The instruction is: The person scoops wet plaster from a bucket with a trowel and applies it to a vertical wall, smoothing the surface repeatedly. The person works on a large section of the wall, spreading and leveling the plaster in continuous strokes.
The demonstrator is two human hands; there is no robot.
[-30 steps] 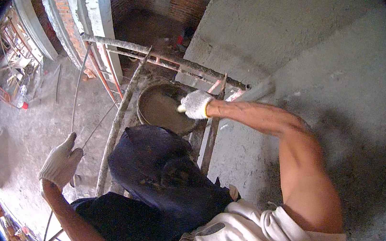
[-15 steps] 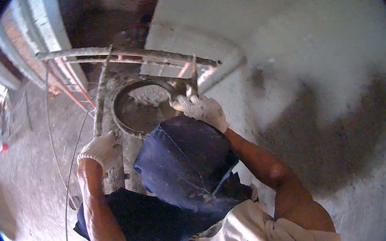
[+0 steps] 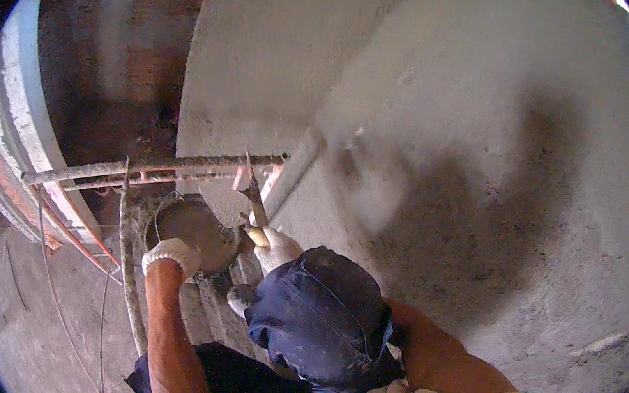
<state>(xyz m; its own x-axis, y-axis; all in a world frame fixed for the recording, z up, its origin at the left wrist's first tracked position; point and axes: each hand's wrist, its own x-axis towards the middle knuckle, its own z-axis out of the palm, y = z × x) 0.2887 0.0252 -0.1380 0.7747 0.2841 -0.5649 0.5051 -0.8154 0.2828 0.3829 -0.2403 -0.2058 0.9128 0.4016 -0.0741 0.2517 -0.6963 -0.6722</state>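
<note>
Closed on a pale flat-bladed trowel by its yellowish wooden handle, the white-gloved right hand sits right of the round dark bucket, blade at its far rim. The white-gloved left hand has reached the bucket's near rim, grip unclear, bringing both hands to it.

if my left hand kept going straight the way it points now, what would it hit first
Probably the round bucket: the gloved left hand overlaps its near left rim in this view, though depth leaves unclear whether they touch.
</note>
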